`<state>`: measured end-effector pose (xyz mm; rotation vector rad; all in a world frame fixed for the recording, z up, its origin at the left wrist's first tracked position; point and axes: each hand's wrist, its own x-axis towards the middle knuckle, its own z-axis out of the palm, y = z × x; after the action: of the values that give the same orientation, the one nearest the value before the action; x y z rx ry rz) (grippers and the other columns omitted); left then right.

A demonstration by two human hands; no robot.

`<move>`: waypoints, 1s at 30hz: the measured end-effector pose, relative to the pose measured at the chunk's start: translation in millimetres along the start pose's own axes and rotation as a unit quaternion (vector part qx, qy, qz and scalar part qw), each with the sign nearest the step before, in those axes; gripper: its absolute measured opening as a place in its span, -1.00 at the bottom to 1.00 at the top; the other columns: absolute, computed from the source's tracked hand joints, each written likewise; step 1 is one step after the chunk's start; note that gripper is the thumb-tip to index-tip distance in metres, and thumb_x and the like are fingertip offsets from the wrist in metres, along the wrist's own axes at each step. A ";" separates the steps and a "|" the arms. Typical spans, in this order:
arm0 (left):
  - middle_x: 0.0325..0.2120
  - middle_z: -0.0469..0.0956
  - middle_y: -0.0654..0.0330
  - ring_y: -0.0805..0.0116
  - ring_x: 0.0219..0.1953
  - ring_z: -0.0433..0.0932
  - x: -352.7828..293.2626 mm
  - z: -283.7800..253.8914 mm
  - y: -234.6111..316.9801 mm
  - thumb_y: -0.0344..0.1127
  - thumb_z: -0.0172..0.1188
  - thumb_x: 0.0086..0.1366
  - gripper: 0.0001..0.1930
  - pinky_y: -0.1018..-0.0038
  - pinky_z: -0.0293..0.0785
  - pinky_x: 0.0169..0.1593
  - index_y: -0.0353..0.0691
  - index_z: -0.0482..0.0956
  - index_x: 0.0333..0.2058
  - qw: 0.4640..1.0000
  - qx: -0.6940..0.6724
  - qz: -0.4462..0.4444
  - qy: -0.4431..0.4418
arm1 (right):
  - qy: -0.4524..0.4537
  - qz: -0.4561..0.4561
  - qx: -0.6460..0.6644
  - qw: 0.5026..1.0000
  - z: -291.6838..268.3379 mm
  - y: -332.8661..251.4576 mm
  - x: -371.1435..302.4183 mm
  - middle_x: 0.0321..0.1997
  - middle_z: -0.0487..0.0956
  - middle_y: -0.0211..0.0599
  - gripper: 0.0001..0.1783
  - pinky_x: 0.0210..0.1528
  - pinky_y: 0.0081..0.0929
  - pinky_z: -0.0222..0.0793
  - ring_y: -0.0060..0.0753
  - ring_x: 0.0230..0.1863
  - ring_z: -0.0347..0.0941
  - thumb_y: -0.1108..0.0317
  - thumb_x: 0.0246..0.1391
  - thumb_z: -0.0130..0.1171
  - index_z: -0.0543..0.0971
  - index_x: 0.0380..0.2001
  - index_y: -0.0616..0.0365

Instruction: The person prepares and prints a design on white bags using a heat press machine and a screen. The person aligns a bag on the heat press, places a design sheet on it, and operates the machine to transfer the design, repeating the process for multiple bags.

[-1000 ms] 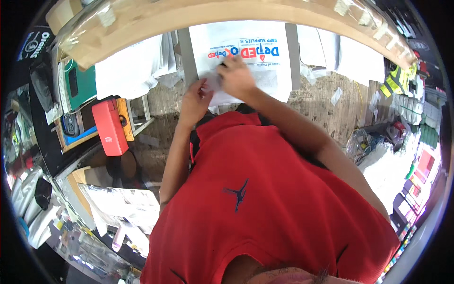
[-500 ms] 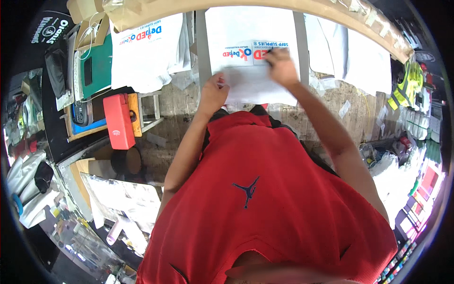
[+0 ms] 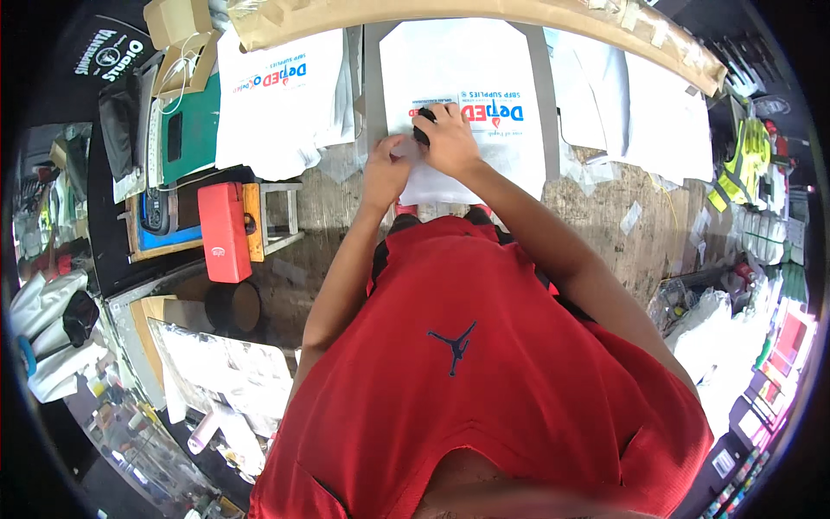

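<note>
A white printed sheet (image 3: pixel 467 56), with red and blue lettering, lies flat on a grey board (image 3: pixel 373 86) in front of me. My right hand (image 3: pixel 451 143) curls over a small black object (image 3: pixel 422 126), pressing it against the left part of the print; the fingers hide its kind. Just left of it, my left hand (image 3: pixel 386 169) is pinched at the sheet's near left edge. Between the two hands a bit of translucent film (image 3: pixel 405 150) shows, seemingly held in the left fingertips.
More white printed sheets (image 3: pixel 285 121) lie to the left, and white sheets (image 3: pixel 666 121) to the right. A cardboard strip (image 3: pixel 484 17) runs along the far edge. At left are a red box (image 3: pixel 223 232), a green board (image 3: pixel 192 130) and an open carton (image 3: pixel 186 65).
My right hand has moved left across the print, closer to my left hand, carrying the black object. More lettering on the right now shows. My left hand stays near the same edge.
</note>
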<state>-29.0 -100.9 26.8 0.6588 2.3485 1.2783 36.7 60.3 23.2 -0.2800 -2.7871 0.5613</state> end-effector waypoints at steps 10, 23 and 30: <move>-0.04 0.57 -0.03 0.07 -0.14 0.62 -11.7 3.7 0.0 -0.33 0.27 0.13 -0.62 0.24 0.56 -0.03 -0.23 0.60 -0.03 0.997 0.050 0.055 -0.004 | 0.142 0.106 -0.050 0.983 -23.1 67.2 5.2 0.02 0.48 -0.15 -0.62 0.07 0.02 0.35 0.07 0.09 0.34 0.27 -0.11 0.38 0.64 -0.13 -0.06; 0.01 0.56 -0.02 0.06 -0.05 0.58 -14.6 11.6 -7.2 -0.27 0.35 0.15 -0.59 0.28 0.51 0.02 -0.30 0.60 -0.04 0.992 0.073 0.099 -0.006 | 0.217 0.240 -0.103 0.941 -74.8 172.3 -21.2 0.00 0.54 -0.05 -0.65 0.07 0.00 0.42 0.12 0.03 0.41 0.21 -0.04 0.35 0.65 -0.12 -0.09; 0.08 0.54 -0.09 -0.09 0.11 0.52 -20.7 13.2 -10.3 -0.28 0.37 0.13 -0.59 0.21 0.43 0.20 -0.36 0.61 -0.08 0.994 0.061 0.089 0.006 | 0.295 0.360 -0.062 0.883 -106.6 248.2 -80.8 -0.19 0.63 0.04 -0.68 0.08 -0.03 0.39 0.12 -0.04 0.50 0.12 -0.02 0.38 0.69 -0.20 -0.02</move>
<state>-7.3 -108.6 13.5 0.9197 2.4375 1.2196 178.8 302.5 -1.7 -1.3044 -2.0563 0.3505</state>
